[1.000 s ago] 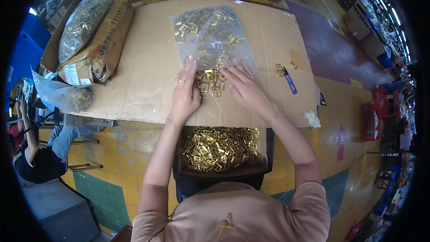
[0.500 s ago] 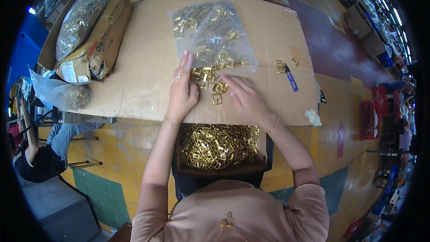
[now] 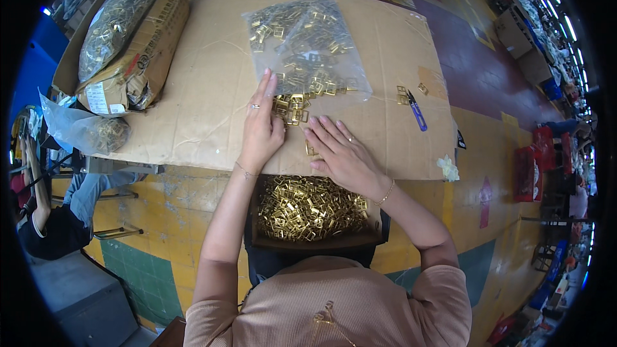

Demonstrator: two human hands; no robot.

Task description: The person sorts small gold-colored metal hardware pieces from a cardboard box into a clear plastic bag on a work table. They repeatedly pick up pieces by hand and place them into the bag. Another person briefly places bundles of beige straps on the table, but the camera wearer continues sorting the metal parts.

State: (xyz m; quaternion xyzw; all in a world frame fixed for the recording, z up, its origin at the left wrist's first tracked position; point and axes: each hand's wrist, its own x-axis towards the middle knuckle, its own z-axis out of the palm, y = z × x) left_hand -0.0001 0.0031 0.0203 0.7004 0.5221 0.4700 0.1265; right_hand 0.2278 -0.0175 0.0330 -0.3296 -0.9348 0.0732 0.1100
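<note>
On the cardboard-covered table, a clear plastic bag (image 3: 308, 38) of gold buckles lies flat, its near end next to a small heap of loose buckles (image 3: 294, 109). My left hand (image 3: 262, 125) rests on edge at the left of this heap, fingers stretched out toward the bag. Palm down near the table's front edge, my right hand (image 3: 340, 152) has its fingers spread, partly covering one or more buckles (image 3: 311, 149) beneath it. Directly below the table edge, in front of my body, sits a box (image 3: 267, 242) filled with many gold buckles (image 3: 312, 209).
To the right lie purple-handled thread snips (image 3: 418, 113) beside several buckles (image 3: 402, 95). At the left stand a worn carton (image 3: 154, 45) with a full bag (image 3: 119, 26) on it and a smaller bag (image 3: 106, 135). Another person (image 3: 54, 228) sits at far left.
My right hand has moved nearer the table's front edge, away from the heap, and now covers the buckles there. My left hand stays almost in place.
</note>
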